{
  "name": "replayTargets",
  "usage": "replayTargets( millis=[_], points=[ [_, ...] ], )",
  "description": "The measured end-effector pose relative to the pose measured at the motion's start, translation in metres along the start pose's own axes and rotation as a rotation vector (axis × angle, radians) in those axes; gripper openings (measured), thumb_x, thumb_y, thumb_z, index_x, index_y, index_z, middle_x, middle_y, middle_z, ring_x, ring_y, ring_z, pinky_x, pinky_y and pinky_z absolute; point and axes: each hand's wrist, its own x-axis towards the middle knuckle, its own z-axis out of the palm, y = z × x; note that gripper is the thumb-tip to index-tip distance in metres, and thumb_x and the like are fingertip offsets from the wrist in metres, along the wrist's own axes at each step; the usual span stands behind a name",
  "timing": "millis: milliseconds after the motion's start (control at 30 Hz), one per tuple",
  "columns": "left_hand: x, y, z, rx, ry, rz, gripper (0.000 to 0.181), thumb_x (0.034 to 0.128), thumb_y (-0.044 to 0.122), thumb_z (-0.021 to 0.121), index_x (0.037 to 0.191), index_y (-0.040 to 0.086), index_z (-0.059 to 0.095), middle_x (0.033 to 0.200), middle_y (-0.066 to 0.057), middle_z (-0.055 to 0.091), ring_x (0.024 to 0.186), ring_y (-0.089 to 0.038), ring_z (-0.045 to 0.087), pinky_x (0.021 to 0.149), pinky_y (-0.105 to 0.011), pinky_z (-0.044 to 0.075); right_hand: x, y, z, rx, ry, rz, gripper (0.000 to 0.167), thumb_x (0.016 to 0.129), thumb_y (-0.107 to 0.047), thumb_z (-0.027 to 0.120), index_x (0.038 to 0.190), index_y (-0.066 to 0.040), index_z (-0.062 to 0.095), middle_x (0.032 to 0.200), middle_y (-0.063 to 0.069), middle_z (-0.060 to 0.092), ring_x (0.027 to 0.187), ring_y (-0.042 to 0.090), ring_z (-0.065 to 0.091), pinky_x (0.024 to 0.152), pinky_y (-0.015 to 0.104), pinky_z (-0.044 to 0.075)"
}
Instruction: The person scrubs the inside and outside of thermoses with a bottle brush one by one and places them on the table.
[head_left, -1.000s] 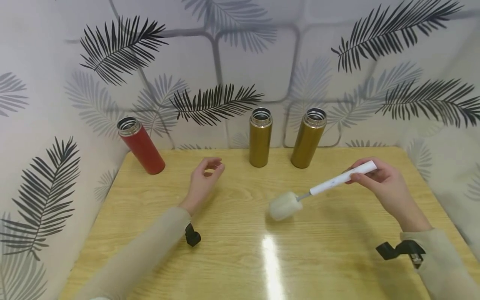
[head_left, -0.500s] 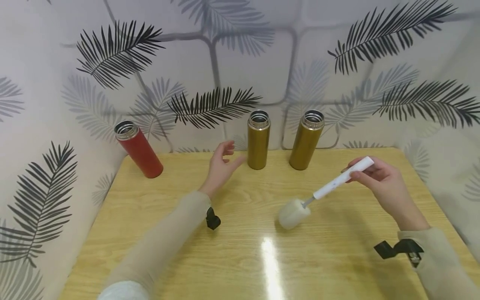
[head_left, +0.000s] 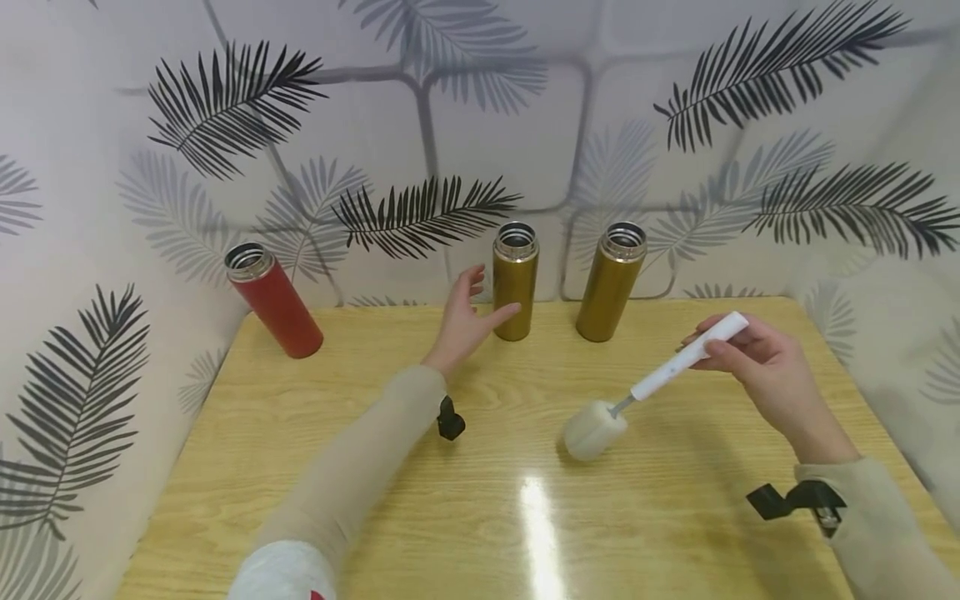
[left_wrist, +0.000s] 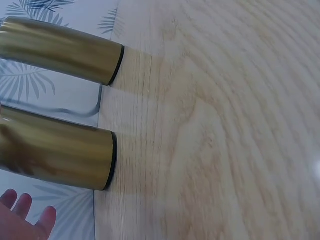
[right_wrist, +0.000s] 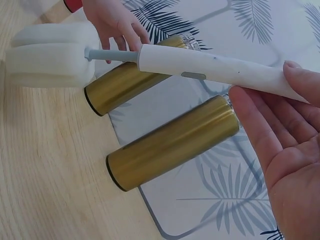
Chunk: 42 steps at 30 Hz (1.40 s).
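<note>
My left hand (head_left: 463,327) is at the left side of the left gold bottle (head_left: 516,279), fingers spread and thumb reaching across its front. Whether it touches the bottle I cannot tell; in the left wrist view a gap shows between the fingertips (left_wrist: 46,220) and the gold wall. On the right, my right hand (head_left: 783,383) pinches the white handle of a sponge bottle brush (head_left: 686,358) between thumb and fingers. The brush slants down leftward, its pale sponge head (head_left: 592,430) low over the table. The right gold bottle (head_left: 611,287) stands lidless, as does the left one.
A lidless red bottle (head_left: 277,304) stands at the table's back left. The wooden table (head_left: 360,550) meets a wall with a leaf pattern (head_left: 510,142) behind the bottles. Light glares off the tabletop near the front.
My left hand has moved right and slightly away from me, from between the red and gold bottles to the left gold one. The brush's sponge head has swung a little right and nearer me.
</note>
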Motion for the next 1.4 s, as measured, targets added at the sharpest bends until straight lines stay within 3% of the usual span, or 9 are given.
replayTargets(
  millis=[333,567,833,1000,1133,1400],
  points=[
    [0.009,0.003,0.017,-0.027,-0.01,0.02,0.088,0.0888,0.032,0.086,0.158,0.011,0.036,0.158,-0.011,0.044,0.143,-0.03,0.045,0.12,-0.053,0.036,-0.002,0.001,-0.003,-0.004,-0.011,0.01,0.024,0.101,0.018,0.049,0.121,0.013,0.061,0.111,0.01,0.076,0.103,0.019,0.075,0.083,0.034,0.061],
    [0.013,0.013,0.021,-0.049,0.016,0.023,0.085,0.09,0.032,0.084,0.157,0.01,0.036,0.154,-0.011,0.047,0.142,-0.028,0.045,0.12,-0.048,0.036,0.0,0.0,-0.002,-0.013,-0.02,0.003,0.022,0.101,0.017,0.049,0.121,0.016,0.058,0.111,0.01,0.075,0.102,0.019,0.075,0.083,0.033,0.062],
    [0.013,0.015,0.025,-0.087,0.063,0.014,0.076,0.0909,0.026,0.084,0.153,0.01,0.043,0.151,-0.011,0.051,0.138,-0.029,0.05,0.117,-0.045,0.041,-0.001,0.002,-0.003,-0.012,-0.019,0.002,0.022,0.102,0.016,0.049,0.122,0.018,0.058,0.111,0.01,0.075,0.103,0.019,0.075,0.084,0.033,0.062],
    [0.004,0.02,0.022,-0.079,0.058,-0.011,0.078,0.0886,0.027,0.086,0.152,0.009,0.045,0.149,-0.012,0.053,0.137,-0.03,0.052,0.116,-0.046,0.042,-0.002,0.002,-0.006,-0.006,-0.008,-0.004,0.022,0.102,0.016,0.047,0.121,0.015,0.059,0.111,0.01,0.076,0.103,0.019,0.075,0.084,0.034,0.062],
    [-0.008,0.025,0.019,-0.079,0.036,0.002,0.077,0.0876,0.025,0.087,0.151,0.008,0.046,0.148,-0.013,0.055,0.136,-0.03,0.053,0.114,-0.047,0.044,-0.002,0.0,-0.008,0.012,-0.002,-0.014,0.022,0.102,0.016,0.046,0.12,0.015,0.06,0.111,0.01,0.076,0.103,0.019,0.074,0.084,0.032,0.062],
    [-0.043,0.033,0.014,-0.109,-0.026,0.003,0.074,0.0848,0.02,0.089,0.147,0.01,0.051,0.141,-0.012,0.06,0.131,-0.028,0.056,0.108,-0.045,0.05,-0.002,-0.001,-0.006,0.049,0.035,-0.04,0.021,0.101,0.018,0.048,0.118,0.015,0.06,0.11,0.011,0.075,0.103,0.019,0.074,0.084,0.032,0.061]
  ],
)
